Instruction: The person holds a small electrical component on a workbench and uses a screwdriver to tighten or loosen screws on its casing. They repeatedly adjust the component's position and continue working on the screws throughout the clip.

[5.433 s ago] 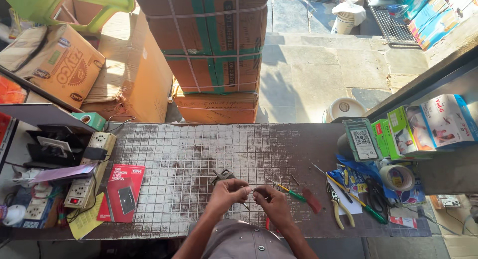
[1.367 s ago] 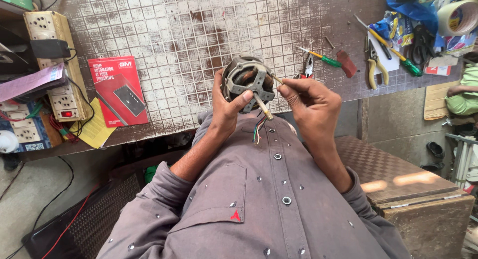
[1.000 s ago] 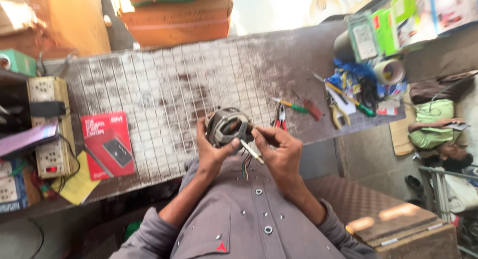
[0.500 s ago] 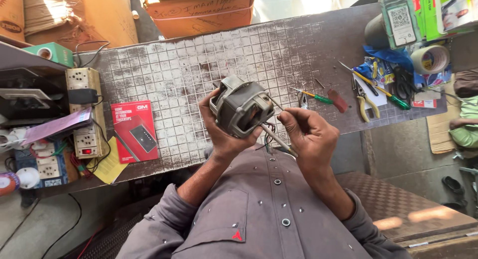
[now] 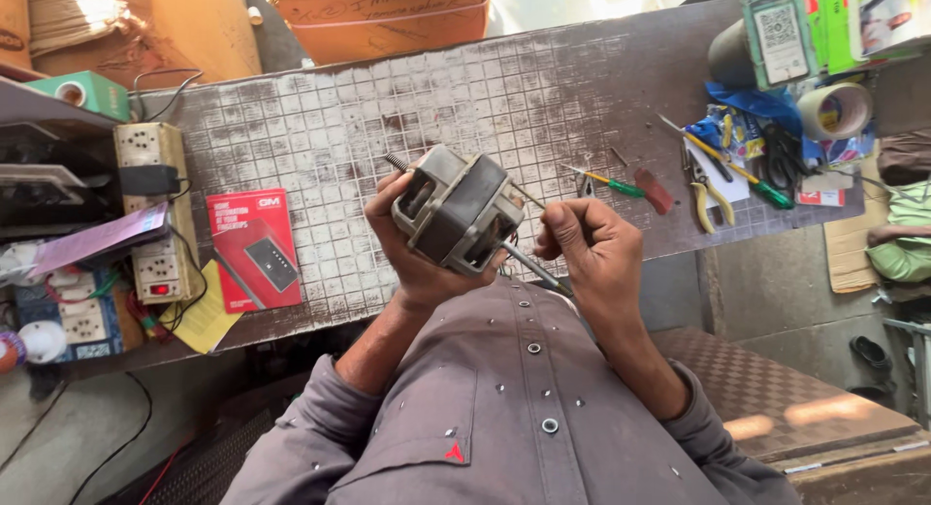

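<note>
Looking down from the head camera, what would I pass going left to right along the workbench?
White socket strip → red box → left hand holding a grey motor → right hand → green-handled screwdriver → yellow-handled pliers → roll of tape.

Single head-worn view, looking steeply down from above the wearer's chest. Close on both hands, left hand (image 5: 412, 248) and right hand (image 5: 592, 248), raised before the grey shirt (image 5: 514, 408). Beyond them the tiled workbench (image 5: 320, 127), cardboard boxes (image 5: 383, 15) at frame top. No second view to compare.
</note>
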{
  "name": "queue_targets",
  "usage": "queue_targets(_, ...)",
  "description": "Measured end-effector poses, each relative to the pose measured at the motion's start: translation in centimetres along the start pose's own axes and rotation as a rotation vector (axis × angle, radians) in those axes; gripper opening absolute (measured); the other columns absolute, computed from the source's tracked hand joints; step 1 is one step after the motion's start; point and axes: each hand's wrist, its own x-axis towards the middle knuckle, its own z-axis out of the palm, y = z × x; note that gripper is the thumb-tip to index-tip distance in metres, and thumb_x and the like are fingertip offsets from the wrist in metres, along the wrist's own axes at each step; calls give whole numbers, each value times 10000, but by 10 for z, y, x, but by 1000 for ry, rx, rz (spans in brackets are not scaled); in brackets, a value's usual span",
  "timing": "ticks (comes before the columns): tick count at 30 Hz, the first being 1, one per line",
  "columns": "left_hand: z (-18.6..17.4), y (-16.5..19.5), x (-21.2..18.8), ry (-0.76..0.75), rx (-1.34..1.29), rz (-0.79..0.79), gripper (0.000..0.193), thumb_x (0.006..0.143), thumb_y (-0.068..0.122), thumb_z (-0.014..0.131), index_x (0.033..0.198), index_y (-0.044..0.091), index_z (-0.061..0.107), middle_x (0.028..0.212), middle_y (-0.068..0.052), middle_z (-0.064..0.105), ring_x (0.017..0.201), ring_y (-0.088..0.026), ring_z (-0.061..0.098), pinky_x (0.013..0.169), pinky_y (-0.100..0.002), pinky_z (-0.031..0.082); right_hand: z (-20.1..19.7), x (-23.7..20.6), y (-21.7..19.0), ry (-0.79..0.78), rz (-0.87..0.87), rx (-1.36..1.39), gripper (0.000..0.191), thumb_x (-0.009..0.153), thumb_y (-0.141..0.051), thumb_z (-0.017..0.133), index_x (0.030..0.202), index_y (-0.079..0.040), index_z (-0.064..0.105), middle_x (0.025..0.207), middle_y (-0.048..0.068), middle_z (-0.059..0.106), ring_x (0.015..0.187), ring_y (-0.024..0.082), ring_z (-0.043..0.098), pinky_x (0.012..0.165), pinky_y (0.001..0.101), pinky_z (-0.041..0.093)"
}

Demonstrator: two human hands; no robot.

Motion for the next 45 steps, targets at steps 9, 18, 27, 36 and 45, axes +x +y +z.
queue_targets(9,2,-1,6,-34,-50,57,1018,699,347,946,1444,114,294,1450,-147,489,1344,-248,484,1211,-396,332,-11,15,23,-176,171,93,470,1098,-377,489,805,-27,601,636,-2,543,548,78,524,505,250,431)
queue_targets(18,5,1,3,-40,-66,31,1006,702,330,948,1447,102,313,1420,-153,503,1362,-254,505,1192,-397,382,-9,0,25,-166,68,11,415,1081,-365,464,901,-33,636,626,-20,515,549,58,444,494,241,356)
queue_targets(27,5,-2,-5,-54,-44,36,1047,675,346,943,1458,98,294,1418,-144,504,1362,-264,520,1206,-419,366,-17,5,37,-205,158,63,451,1076,-360,468,845,-35,678,601,1,568,516,66,503,486,244,383)
queue_targets(36,5,-5,-9,-54,-64,32,1023,684,350,942,1444,106,302,1418,-154,479,1381,-259,488,1235,-444,378,-12,2,36,-78,124,18,458,1094,-366,529,809,-15,606,579,-19,526,475,40,459,435,231,340)
queue_targets(45,4,-4,-9,-65,-99,17,1012,706,354,947,1446,111,301,1429,-152,477,1389,-255,485,1235,-439,396,-8,1,38,-182,135,-18,346,1018,-362,579,906,-40,641,586,-39,499,493,26,391,440,234,302)
